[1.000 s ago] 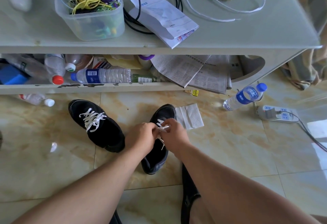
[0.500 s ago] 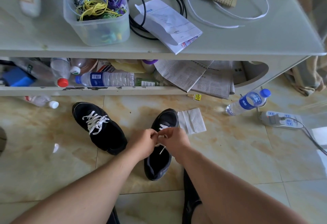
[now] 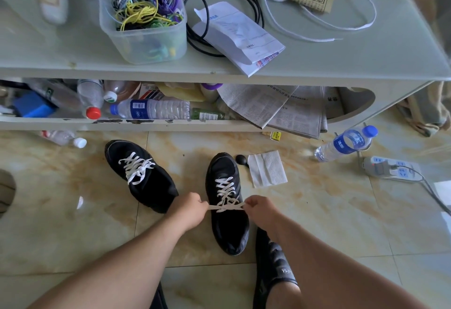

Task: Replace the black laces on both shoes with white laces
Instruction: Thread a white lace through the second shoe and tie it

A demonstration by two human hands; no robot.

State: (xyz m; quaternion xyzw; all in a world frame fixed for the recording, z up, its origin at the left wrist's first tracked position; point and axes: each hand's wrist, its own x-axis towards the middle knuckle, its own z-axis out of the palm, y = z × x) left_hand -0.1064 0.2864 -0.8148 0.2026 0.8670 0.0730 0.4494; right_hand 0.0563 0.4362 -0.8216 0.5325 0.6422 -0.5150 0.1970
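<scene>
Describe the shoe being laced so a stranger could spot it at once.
On the floor tiles before the low table stand two black shoes. It is the right-hand shoe, beside the white tissue, its lace ends pulled sideways by both hands.

Two shoes lie on the floor (image 3: 73, 223) before the counter (image 3: 366, 59): the left shoe (image 3: 144, 177) beside the right shoe (image 3: 228, 225) (a tissue (image 3: 267, 168) just right of it), a bottle (image 3: 345, 143) farther right.

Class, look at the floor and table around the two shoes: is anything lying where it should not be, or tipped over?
Yes. A water bottle lies tipped on the floor tiles beside a power strip, an odd pairing. Another bottle lies under the table's shelf edge. A folded paper overhangs the tabletop edge.
</scene>
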